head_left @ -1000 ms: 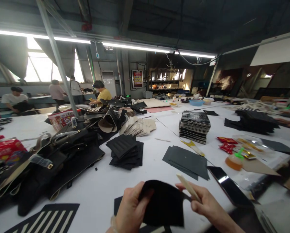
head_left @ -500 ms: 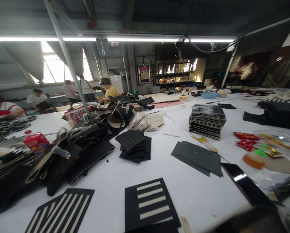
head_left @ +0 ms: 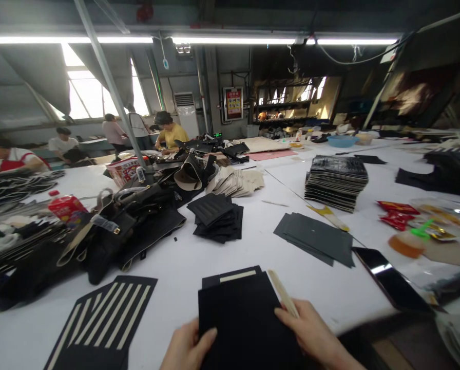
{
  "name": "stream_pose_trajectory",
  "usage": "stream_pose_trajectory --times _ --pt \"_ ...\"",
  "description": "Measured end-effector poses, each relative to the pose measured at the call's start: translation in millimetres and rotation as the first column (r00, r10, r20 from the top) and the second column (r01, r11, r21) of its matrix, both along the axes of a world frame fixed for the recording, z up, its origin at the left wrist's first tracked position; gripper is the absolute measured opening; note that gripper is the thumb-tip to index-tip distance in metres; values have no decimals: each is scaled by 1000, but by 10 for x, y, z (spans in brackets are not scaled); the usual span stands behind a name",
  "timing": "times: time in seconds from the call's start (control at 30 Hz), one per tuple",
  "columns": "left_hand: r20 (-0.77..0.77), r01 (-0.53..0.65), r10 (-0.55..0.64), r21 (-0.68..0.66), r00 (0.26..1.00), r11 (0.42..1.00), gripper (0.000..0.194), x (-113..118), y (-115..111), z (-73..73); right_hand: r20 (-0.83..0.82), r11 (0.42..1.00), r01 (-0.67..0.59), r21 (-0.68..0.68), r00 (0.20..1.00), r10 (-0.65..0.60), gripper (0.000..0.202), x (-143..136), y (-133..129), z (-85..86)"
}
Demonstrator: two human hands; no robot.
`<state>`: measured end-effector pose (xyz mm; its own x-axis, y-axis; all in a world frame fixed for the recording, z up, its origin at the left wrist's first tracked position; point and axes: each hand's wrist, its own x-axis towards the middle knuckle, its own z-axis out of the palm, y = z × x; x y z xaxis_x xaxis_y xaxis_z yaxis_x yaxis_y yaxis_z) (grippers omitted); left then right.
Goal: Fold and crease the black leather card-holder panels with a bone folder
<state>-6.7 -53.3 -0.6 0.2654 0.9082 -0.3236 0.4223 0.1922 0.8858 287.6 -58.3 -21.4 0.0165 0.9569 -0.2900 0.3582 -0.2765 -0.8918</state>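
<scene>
At the bottom centre, a plain black panel (head_left: 241,318) lies over the striped black piece (head_left: 237,276), whose top edge with one pale strip still shows. My left hand (head_left: 189,344) grips the panel's left edge, thumb on top. On the right side, my right hand (head_left: 310,329) is closed around a pale flat stick (head_left: 282,290) and touches the panel's right edge. Another black piece with pale stripes (head_left: 110,316) lies to the left of my left hand.
Dark grey sheets (head_left: 317,236), a phone (head_left: 387,277) and a glue bottle (head_left: 409,241) lie right. Small black pieces (head_left: 218,218) are stacked mid-table; black bags (head_left: 137,226) crowd the left. A tall stack (head_left: 336,182) stands further back. Several people are beyond the table.
Both my hands have come into view with the plain black panel and the pale stick. The panel now covers most of the striped piece. The view has tilted down slightly.
</scene>
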Motion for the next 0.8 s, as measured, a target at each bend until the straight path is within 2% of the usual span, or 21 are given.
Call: stream_pose_trajectory --times 0.1,0.2,0.53,0.8 --pt "-25 -47 46 -45 999 998 45 106 242 106 45 999 -50 18 998 49 24 -8 380 128" --pt "-73 -73 67 -78 995 994 38 127 441 94 83 996 -82 22 993 80 24 -13 578 166" --pt "-225 -129 109 -76 968 989 19 29 517 -90 208 991 -131 14 970 126 27 -67 580 110" --pt "-313 -146 129 -32 941 989 20 18 537 -173 284 985 -171 30 946 155 29 -51 585 24"
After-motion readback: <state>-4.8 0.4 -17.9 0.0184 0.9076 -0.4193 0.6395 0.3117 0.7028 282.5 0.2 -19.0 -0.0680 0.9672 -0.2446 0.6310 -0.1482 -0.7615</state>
